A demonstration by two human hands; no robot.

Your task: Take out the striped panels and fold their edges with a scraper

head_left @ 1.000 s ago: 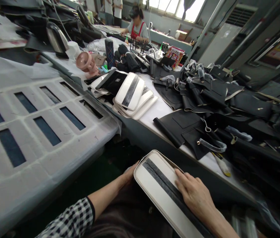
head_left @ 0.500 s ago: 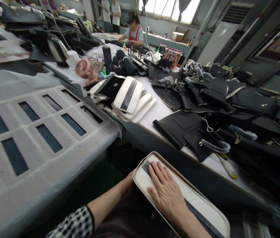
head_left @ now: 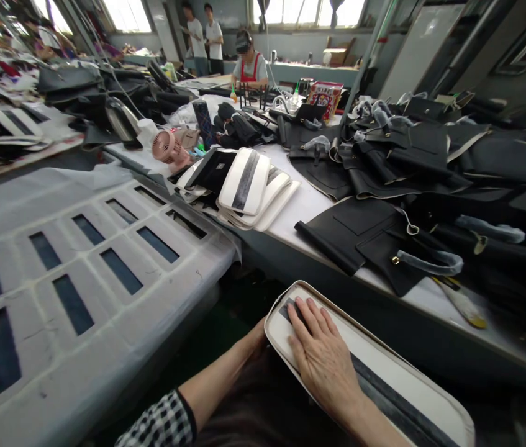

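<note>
A long white bag panel (head_left: 384,338) with rounded corners, a dark strip down its middle and a thin raised edge lies slantwise over my lap. My right hand (head_left: 323,347) rests flat on its upper face, fingers stretched over the far end of the strip. At the far left corner my left hand (head_left: 259,335) holds the panel from the side and below; its fingers are hidden under it. Beyond, a stack of similar white panels (head_left: 244,180) with dark strips lies on the white worktable (head_left: 312,189).
Black leather bag pieces (head_left: 365,236) with wrapped handles cover the right side of the worktable. A yellow-tipped knife (head_left: 462,304) lies near its edge. To the left stands a sheeted table with slotted panels (head_left: 118,273). A pink fan (head_left: 167,149) and a co-worker (head_left: 249,65) are farther back.
The view has shifted a little, so the surroundings sit differently in the picture. Both hands keep about the same hold on the panel, the right one still flat on top.
</note>
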